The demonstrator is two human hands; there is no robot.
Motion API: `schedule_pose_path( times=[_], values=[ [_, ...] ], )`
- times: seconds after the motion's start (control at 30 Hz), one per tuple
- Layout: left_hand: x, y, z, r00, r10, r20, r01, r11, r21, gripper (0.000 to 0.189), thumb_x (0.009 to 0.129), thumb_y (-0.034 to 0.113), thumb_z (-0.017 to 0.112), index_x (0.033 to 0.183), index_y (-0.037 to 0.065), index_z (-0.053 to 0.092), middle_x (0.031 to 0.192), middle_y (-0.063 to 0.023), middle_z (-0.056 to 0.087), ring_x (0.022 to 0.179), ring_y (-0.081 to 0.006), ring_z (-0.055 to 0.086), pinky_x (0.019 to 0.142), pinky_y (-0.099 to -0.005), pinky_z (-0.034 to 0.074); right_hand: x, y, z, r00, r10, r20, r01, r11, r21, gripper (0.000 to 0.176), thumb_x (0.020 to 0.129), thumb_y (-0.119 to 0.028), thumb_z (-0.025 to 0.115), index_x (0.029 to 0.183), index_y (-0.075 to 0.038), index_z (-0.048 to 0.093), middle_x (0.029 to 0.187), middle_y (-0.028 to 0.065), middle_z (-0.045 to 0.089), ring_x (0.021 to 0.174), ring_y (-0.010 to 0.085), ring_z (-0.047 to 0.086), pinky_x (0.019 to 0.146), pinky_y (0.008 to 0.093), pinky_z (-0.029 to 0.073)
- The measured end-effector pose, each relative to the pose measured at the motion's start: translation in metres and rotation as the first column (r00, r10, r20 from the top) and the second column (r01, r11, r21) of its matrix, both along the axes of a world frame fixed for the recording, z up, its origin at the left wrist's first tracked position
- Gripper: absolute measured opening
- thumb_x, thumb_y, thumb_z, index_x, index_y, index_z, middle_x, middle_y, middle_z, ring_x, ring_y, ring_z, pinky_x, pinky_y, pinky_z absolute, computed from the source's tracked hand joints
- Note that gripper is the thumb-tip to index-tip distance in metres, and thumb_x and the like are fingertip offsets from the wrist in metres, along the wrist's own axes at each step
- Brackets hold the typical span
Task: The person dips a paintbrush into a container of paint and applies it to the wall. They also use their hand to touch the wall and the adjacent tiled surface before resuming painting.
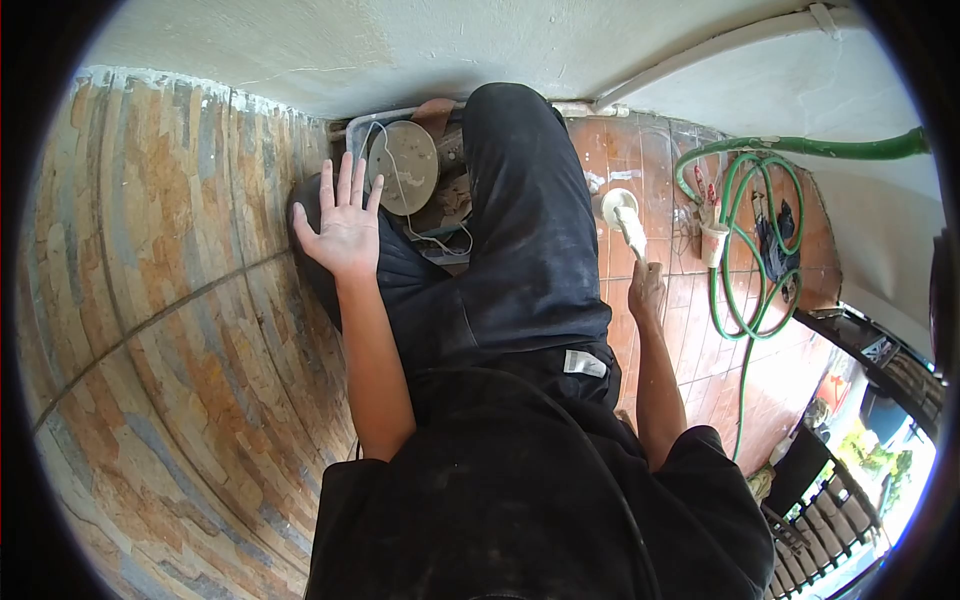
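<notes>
My left hand (345, 228) is raised over my left knee with the palm showing and the fingers spread, and nothing lies in it. On the right, my right hand (648, 288) is closed around the handle of a paintbrush (630, 230) whose head is coated in white. The brush head overlaps a round white container (609, 203) standing on the tiled floor beside my leg. My dark trousers (530, 220) fill the middle of the view.
A coiled green hose (727, 290) lies on the reddish tiles, around a white cup (714, 242) and a black plastic bag (775, 245). Between my legs sits a round lid-like disc (403, 168) with a white cord across it. A stone-patterned wall (180, 250) borders the left.
</notes>
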State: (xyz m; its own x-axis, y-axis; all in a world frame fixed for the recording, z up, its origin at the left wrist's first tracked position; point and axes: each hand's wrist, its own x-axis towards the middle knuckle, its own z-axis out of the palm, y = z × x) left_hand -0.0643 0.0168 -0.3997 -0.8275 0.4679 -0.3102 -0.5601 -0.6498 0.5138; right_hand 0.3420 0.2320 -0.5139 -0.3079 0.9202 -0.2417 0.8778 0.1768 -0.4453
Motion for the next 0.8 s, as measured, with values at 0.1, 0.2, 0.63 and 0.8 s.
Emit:
schedule_pose_path(
  times=[0.1,0.2,0.63,0.8],
  values=[
    [0.000,0.001,0.001,1.000,0.006,0.000,-0.006,1.000,-0.008,0.080,0.086,0.055,0.036,0.143,0.002,0.018,0.146,-0.0217,0.022,0.137,-0.0342,0.017,0.110,-0.0534,0.012,0.005,-0.005,-0.005,0.999,-0.047,0.014,0.046,0.999,0.017,0.037,0.093,-0.035,0.046,0.092,0.003,0.045,0.072,0.0304,0.054,0.069,0.0469,0.055,0.059,0.0516,0.039],
    [0.000,0.001,0.000,1.000,0.006,-0.003,-0.006,1.000,-0.002,0.080,0.086,0.056,0.036,0.143,0.002,0.019,0.146,-0.0222,0.023,0.137,-0.0348,0.018,0.110,-0.0539,0.012,0.010,-0.008,-0.008,0.998,-0.034,-0.045,0.038,0.995,0.090,0.037,0.092,-0.034,0.048,0.092,0.002,0.044,0.070,0.0290,0.054,0.067,0.0446,0.055,0.058,0.0507,0.038],
    [0.000,0.000,-0.001,1.000,0.017,0.005,-0.017,1.000,0.015,0.081,0.085,0.056,0.037,0.142,0.001,0.020,0.146,-0.0233,0.023,0.137,-0.0352,0.018,0.109,-0.0545,0.013,0.002,-0.018,0.003,0.998,-0.053,-0.020,0.055,0.991,0.118,0.027,0.090,-0.025,0.054,0.102,-0.001,0.046,0.073,0.0256,0.058,0.066,0.0407,0.060,0.056,0.0457,0.043],
    [-0.001,0.000,-0.001,1.000,0.015,0.006,-0.015,1.000,0.021,0.079,0.086,0.056,0.036,0.142,0.001,0.022,0.145,-0.0238,0.023,0.137,-0.0354,0.017,0.110,-0.0543,0.012,0.000,-0.019,0.003,0.981,0.130,-0.142,-0.076,0.939,0.335,0.021,0.089,-0.011,0.054,0.106,0.000,0.054,0.073,0.0218,0.060,0.063,0.0385,0.061,0.052,0.0423,0.045]
  ],
)
